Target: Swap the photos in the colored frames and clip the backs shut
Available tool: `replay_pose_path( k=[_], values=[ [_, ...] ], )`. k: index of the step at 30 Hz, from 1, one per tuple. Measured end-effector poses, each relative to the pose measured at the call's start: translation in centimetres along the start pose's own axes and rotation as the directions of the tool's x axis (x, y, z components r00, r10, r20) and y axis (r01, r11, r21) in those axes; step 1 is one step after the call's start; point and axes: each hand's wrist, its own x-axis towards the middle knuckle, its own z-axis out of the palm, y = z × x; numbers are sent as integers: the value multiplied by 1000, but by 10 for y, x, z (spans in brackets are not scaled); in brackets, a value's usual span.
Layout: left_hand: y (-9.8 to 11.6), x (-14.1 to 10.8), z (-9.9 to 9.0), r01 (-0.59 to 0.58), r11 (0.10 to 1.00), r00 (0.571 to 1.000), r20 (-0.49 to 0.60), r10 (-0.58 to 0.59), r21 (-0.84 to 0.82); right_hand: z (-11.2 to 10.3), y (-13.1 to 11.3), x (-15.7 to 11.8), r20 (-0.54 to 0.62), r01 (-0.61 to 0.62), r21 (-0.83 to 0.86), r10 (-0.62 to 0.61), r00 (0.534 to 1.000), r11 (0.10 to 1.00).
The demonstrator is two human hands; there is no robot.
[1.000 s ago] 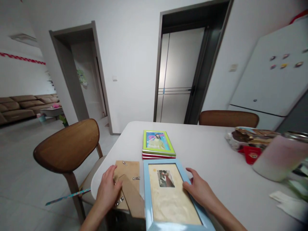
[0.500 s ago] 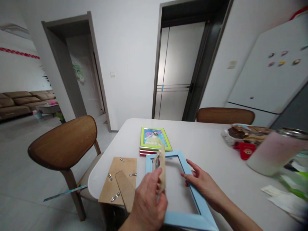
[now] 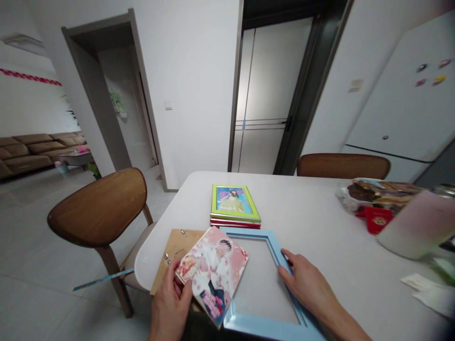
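A pink photo print (image 3: 216, 270) is pinched by its left edge in my left hand (image 3: 171, 300), picture side up and tilted. It overlaps the left side of a light blue frame (image 3: 263, 321) lying on the white table. My right hand (image 3: 307, 282) grips the frame's right side, thumb on the inner edge. Under the photo and my left hand, a brown backing board (image 3: 165, 274) with metal clips is partly hidden. Behind the blue frame, a green-framed picture (image 3: 232, 201) rests on top of red-edged frames.
Toward the right of the table (image 3: 295, 203) stand a pink and white canister (image 3: 415, 227), a red packet (image 3: 378, 219), a wrapped food package (image 3: 384, 193) and white tissue (image 3: 426, 293). One wooden chair (image 3: 99, 208) is at the left, another (image 3: 343, 166) behind the table.
My left hand has moved left and turned the piece it holds from edge-on to picture side up. That piece now covers part of the backing board. My right hand stays at the frame's right side.
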Motion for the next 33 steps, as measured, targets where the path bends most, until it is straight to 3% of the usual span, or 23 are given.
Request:
replay_pose_path(
  k=[3,6,8,10,12,16,19,20,22,24,25,27,28,30,31,33],
  values=[
    [2,1,-5,-19,997,998,68,14,69,-2,-3,-4,-42,33,-30,-34,999,999],
    [2,2,-12,-70,982,990,133,47,173,-6,-11,-9,-149,153,66,-142,979,986],
    [1,2,-16,-139,963,984,139,109,232,-7,-20,-14,-93,169,229,-152,984,959],
    [1,1,-15,-277,930,955,173,240,242,-5,-31,-17,61,90,418,-127,990,904],
    [2,-1,-11,-432,878,893,239,382,209,1,-43,-17,184,-11,567,-114,976,824],
    [6,-4,5,-595,794,774,353,526,123,11,-68,-13,234,-130,790,-99,967,600],
    [9,1,13,-607,794,756,317,573,12,5,-86,-12,201,-139,919,-134,970,368],
    [11,4,14,-583,811,776,266,572,-46,2,-91,-12,167,-121,949,-139,976,292],
    [18,11,11,-464,863,863,119,491,-198,-4,-97,-14,94,-74,981,-104,990,179],
    [29,15,8,-263,873,959,-14,283,-410,-6,-100,-17,120,-113,985,-47,992,131],
    [37,15,8,-154,830,987,-38,159,-535,-5,-100,-18,187,-183,975,-23,982,122],
    [52,11,13,32,632,999,20,-25,-774,-1,-100,-21,346,-343,937,-32,938,67],
    [59,7,18,109,502,994,89,-62,-858,1,-98,-22,386,-386,923,-54,921,12],
    [68,0,29,241,285,970,237,-49,-928,2,-92,-22,360,-366,924,-72,930,-109],
    [70,-4,34,287,232,957,289,-26,-929,0,-87,-20,327,-332,932,-57,943,-145],
    [67,-8,41,314,258,946,325,-1,-914,-8,-74,-15,312,-309,944,7,950,-112]
  ],
)
